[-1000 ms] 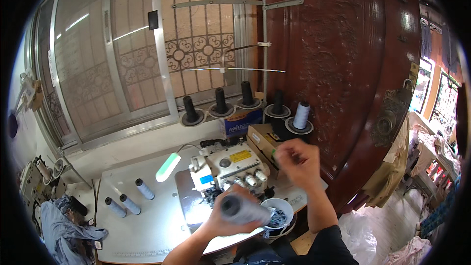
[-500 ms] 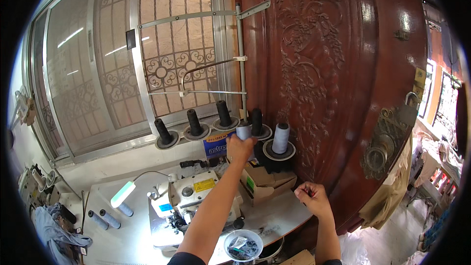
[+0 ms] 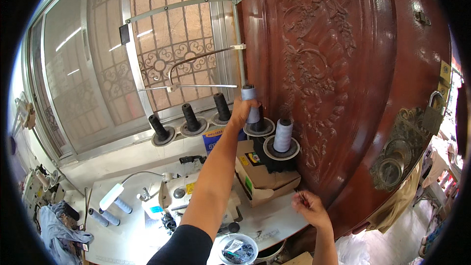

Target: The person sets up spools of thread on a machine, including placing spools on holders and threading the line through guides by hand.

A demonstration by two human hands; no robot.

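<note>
My left hand [image 3: 240,113] is raised to the thread stand, its fingers wrapped round a pale blue cone of thread [image 3: 250,99]. That cone is upright, in front of a black cone [image 3: 261,119] on a round holder; whether it sits over that black cone I cannot tell. Another pale blue thread cone [image 3: 283,136] stands on the holder to the right. Lower right, my right hand [image 3: 311,208] is curled closed with a small dark thing at its fingertips, too small to name.
More black cones [image 3: 189,116] stand on holders at left. Below are a sewing machine [image 3: 189,198], a lit lamp [image 3: 112,196], an open cardboard box [image 3: 267,181] and a tub of scraps [image 3: 248,251]. A carved wooden door [image 3: 363,108] rises at right. Blue cones [image 3: 98,217] stand on the table.
My left hand has lifted the pale blue cone upward and slightly right, higher beside the black cone. My right hand stays low, with its fingers slightly turned. The view has shifted a little.
</note>
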